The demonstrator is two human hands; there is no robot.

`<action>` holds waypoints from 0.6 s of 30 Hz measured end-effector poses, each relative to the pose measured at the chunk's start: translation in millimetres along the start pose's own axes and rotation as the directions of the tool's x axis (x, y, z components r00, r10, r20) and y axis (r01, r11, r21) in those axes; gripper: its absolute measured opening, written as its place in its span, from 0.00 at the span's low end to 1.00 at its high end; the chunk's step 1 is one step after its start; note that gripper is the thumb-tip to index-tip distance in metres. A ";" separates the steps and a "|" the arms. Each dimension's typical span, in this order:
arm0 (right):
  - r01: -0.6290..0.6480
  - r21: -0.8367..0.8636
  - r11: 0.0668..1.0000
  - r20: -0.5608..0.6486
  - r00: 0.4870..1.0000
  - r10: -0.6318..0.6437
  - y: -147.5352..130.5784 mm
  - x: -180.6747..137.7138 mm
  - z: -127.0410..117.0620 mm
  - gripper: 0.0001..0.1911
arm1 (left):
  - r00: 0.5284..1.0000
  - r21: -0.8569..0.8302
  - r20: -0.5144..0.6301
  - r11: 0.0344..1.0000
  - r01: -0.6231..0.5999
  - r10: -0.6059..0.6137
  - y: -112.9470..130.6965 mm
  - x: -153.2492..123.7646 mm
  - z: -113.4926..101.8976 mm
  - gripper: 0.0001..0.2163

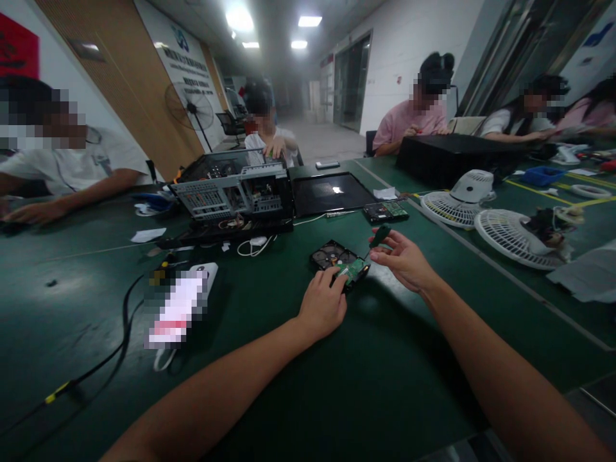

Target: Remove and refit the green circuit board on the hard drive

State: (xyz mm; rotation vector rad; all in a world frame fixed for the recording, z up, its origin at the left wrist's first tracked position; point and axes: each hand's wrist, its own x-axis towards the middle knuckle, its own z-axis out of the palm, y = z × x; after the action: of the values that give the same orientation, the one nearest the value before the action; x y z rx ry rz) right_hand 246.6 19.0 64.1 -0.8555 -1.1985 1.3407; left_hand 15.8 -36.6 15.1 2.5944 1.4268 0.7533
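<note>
A black hard drive (330,255) lies on the green table mat (269,385) with a green circuit board (355,270) at its near right corner. My left hand (321,305) rests on the drive's near edge, its fingers curled against the drive and the board. My right hand (402,258) hovers just right of the drive, fingers pinched on a small dark piece (380,235) held above the table.
An opened computer case (231,192), its black side panel (332,192), another circuit board (385,211) and white cables lie beyond. Dismantled white fans (486,212) sit to the right, a phone (176,308) and black cable to the left. Several people sit around the table.
</note>
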 end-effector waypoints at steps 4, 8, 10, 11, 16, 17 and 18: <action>0.019 0.022 1.000 -0.020 1.000 -0.018 1.5 2.2 1.3 0.28 | 1.000 -0.001 -0.003 1.000 0.002 -0.002 -0.4 0.0 0.3 0.22; 0.015 0.134 0.991 -0.089 0.996 -0.003 3.7 6.3 1.8 0.14 | 1.000 0.003 -0.002 1.000 -0.002 0.002 -1.0 0.1 1.3 0.22; 0.003 0.139 0.990 -0.091 0.996 0.010 3.9 7.1 1.0 0.15 | 1.000 0.003 -0.004 1.000 0.000 0.000 -1.2 0.0 1.7 0.22; -0.002 0.126 0.992 -0.086 0.996 0.013 3.7 7.2 0.3 0.15 | 1.000 0.002 -0.006 1.000 0.002 -0.002 -1.2 0.0 1.7 0.22; -0.021 0.055 0.998 -0.060 0.998 0.025 2.2 4.9 -2.0 0.16 | 1.000 0.001 -0.003 1.000 0.002 -0.002 0.1 -0.1 -0.5 0.22; -0.026 0.043 0.999 -0.060 0.998 0.028 2.0 4.3 -1.9 0.16 | 1.000 0.003 -0.003 1.000 0.000 0.000 0.3 -0.1 -0.9 0.22; -0.026 0.032 0.999 -0.062 0.998 0.028 1.9 3.7 -1.6 0.16 | 1.000 0.004 -0.002 1.000 -0.002 0.002 0.5 -0.1 -1.2 0.22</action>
State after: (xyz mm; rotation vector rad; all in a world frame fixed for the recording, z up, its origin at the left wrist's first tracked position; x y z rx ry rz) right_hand 247.1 23.1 62.4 -0.8881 -1.1178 1.3418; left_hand 15.6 -37.2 16.3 2.5994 1.4274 0.7538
